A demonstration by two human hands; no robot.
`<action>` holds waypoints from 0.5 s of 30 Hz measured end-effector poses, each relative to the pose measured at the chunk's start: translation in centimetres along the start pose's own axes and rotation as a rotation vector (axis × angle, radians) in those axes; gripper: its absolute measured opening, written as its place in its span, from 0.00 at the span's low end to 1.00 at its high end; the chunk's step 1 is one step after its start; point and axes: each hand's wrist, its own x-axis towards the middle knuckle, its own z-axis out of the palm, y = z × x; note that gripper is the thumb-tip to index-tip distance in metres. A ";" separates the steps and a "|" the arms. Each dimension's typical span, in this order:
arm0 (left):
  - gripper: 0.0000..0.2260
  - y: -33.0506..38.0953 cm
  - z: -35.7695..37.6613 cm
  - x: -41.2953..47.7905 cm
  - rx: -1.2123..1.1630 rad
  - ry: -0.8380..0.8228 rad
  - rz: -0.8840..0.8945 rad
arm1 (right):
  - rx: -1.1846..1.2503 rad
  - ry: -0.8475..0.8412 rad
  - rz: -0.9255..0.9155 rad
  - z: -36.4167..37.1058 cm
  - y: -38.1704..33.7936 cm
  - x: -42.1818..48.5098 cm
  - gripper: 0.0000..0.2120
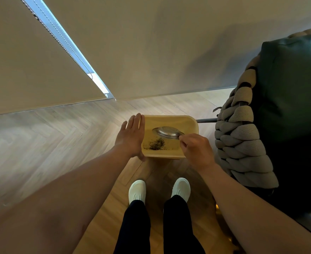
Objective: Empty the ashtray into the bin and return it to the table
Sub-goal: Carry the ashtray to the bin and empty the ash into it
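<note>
Two hands share this step: your right hand (195, 150) pinches the rim of the metal ashtray (167, 132), turned bottom-up over the tan bin (193, 123), while your left hand (132, 136) lies open and flat against the bin's left wall, gripping nothing. The ashtray hangs inside the bin's mouth, just beyond your pinching fingertips (181, 138), and a dark patch of ash (155, 143) lies on the bin floor below and to the left of the pinch. It looks as though the dumping is mostly done. Keep the pinch firm, since a thin rim held at one edge could twist. Give a light tap or shake low inside the walls so dust stays in. Brace with the left palm. Turn the bowl upright before lifting clear, then carry it back to the table, which is out of view.
</note>
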 end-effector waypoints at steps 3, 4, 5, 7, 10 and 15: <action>0.70 0.0 0.1 0.0 -0.005 0.001 -0.003 | 0.038 -0.003 0.053 -0.2 -0.1 0.0 0.04; 0.70 0.0 0.2 0.1 -0.009 0.004 -0.003 | 0.040 -0.007 0.055 -0.3 -0.1 0.0 0.04; 0.70 0.0 0.3 0.1 -0.012 0.007 -0.002 | 0.038 -0.011 0.055 -0.3 -0.1 -0.1 0.04; 0.70 0.0 0.4 0.1 -0.014 0.014 0.000 | 0.036 -0.016 0.078 -0.3 -0.2 -0.1 0.05; 0.69 0.0 0.6 0.0 -0.013 0.015 0.007 | 0.116 0.009 0.211 -0.2 -0.1 0.1 0.05; 0.67 -0.2 0.6 -0.2 -0.021 0.031 0.020 | 0.350 0.004 0.590 -0.1 0.9 0.9 0.04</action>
